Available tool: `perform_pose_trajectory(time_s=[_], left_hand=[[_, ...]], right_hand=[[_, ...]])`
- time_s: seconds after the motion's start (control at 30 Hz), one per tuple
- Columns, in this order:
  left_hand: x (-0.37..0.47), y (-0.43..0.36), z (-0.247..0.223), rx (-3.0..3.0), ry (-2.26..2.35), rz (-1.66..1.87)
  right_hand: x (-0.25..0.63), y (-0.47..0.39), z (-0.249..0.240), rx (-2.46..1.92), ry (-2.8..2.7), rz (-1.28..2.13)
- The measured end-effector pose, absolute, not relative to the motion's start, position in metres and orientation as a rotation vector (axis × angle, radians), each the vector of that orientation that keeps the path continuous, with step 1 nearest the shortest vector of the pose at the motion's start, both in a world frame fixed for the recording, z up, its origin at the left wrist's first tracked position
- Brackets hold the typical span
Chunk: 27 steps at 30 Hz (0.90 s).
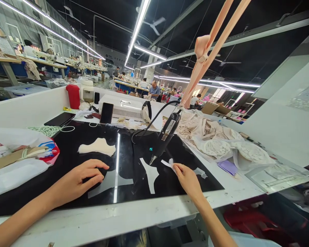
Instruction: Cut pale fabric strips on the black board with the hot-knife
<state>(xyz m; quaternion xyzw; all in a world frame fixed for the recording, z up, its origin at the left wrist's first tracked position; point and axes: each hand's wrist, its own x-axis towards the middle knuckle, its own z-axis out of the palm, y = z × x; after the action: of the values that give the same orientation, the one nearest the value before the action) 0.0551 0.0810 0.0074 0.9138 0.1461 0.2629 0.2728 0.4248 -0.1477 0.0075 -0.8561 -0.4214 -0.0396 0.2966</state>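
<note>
Over the black board (74, 192), my left hand (78, 180) holds nothing, its thumb and fingers apart. Just right of it lies a sheer grey fabric piece (109, 181) with curved edges. My right hand (186, 176) pinches a small crumpled white fabric piece (168, 164) between thumb and fingers. Between the hands, a black pen-like tool (166, 133) with a pointed metal tip hangs at a slant. The tip is close above a white cut fabric piece (150, 175); I cannot tell whether they touch. A stack of cream fabric pieces (98, 147) lies beyond my left hand.
Peach straps (202, 58) and a black cable run to the tool. Beige lace garments (208, 137) are heaped at right, near a purple piece (228, 167). Plastic bags (18, 171) lie at left. A phone (106, 113), white box (128, 109) and red container (73, 96) stand behind.
</note>
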Motion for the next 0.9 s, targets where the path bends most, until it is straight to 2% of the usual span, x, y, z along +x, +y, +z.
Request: perform_pose_trajectory(time_s=[0.5, 0.9], left_hand=[[0.056, 0.082, 0.011, 2.530, 0.361, 0.644], [0.055, 0.086, 0.008, 2.568, 0.325, 0.624]], right_hand=[[0.424, -0.151, 0.008, -2.154, -0.948, 0.031], [0.452, -0.157, 0.024, -1.623, -0.487, -0.012]])
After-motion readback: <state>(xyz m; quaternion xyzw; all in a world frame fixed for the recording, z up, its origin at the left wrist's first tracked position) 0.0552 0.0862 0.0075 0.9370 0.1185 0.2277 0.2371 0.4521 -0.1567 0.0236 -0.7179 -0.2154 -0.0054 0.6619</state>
